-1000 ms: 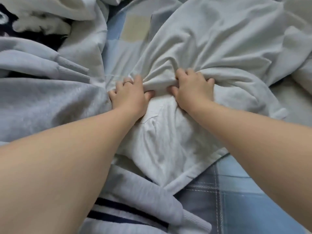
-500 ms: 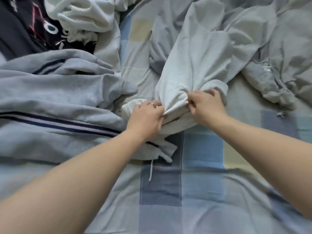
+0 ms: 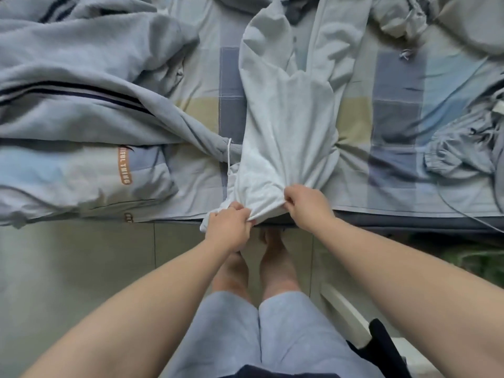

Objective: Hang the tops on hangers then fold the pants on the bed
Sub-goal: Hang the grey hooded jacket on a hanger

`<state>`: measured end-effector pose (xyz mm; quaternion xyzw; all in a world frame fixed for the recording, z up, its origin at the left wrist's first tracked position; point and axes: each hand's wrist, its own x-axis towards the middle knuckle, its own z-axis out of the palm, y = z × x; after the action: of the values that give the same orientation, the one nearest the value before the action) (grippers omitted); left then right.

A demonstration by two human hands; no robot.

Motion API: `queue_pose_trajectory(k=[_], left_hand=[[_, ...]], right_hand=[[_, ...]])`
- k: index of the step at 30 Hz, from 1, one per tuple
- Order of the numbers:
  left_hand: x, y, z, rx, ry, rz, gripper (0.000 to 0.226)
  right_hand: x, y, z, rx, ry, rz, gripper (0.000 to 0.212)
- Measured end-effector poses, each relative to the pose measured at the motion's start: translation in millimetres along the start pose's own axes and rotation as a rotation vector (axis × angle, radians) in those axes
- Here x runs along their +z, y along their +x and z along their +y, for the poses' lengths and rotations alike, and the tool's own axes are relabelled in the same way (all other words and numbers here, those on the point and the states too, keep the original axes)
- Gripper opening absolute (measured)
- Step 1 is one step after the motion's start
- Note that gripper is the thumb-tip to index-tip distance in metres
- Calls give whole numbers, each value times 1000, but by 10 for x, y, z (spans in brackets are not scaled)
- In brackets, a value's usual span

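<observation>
A pair of pale grey pants (image 3: 289, 126) lies stretched lengthwise across a checked bed (image 3: 395, 197), its near end bunched at the mattress edge. Both hands are closed on that gathered end: the left hand (image 3: 227, 227) grips the fabric at the edge, the right hand (image 3: 308, 205) pinches it just beside. A white drawstring (image 3: 229, 154) trails at the pants' left side. A grey striped top (image 3: 68, 105) sprawls to the left and a crumpled grey garment (image 3: 463, 151) to the right. The person stands barefoot on a tiled floor (image 3: 81, 268).
</observation>
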<state>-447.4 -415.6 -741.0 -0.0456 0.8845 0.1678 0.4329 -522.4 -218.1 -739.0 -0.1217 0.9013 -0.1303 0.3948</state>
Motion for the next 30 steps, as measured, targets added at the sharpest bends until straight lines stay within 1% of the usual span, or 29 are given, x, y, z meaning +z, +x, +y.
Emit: queue_pose_trajectory(k=[2,4,6,8,10,13,16,18,21,23,25,27,28,30], left_hand=[[79,-47,-18,-29,3,-47,21],[61,-30,-45,-83,-10,-65,19],[-26,51,-66,-135,-60,-51,22],[-185,205,-47,-142,-104,-22,31],[-407,435,19,-129,-117,31,42],[-787,917,169,-87,-115,142,55],[-1150,1547,304,-24,-143,247,63],[-1353,2021,361,-41,-241,295,70],[-1627,2782,370,-161,-501,370,85],[-1781,3250,342,-211,-648,421,90],[-1871,3609,293,-223,-745,474,87],[-1883,3865,222,-226,-792,539,76],[-1862,3941,175,-224,-819,551,64],[-1791,3983,104,-171,-910,498,33]], right_hand=[[101,-55,-13,12,-13,-49,13],[94,-30,-30,44,27,-103,12],[-14,61,-16,88,124,-133,18],[-224,210,45,126,206,-97,35],[-503,424,129,146,248,-22,46],[-902,826,277,154,261,70,55],[-1224,1342,414,134,212,113,61],[-1376,1740,495,129,171,153,63],[-1533,2395,599,118,113,249,67],[-1576,2810,631,100,121,330,71],[-1549,3167,620,76,188,384,75],[-1469,3465,587,55,311,380,78],[-1416,3579,576,60,420,354,78],[-1303,3701,574,105,663,305,70]])
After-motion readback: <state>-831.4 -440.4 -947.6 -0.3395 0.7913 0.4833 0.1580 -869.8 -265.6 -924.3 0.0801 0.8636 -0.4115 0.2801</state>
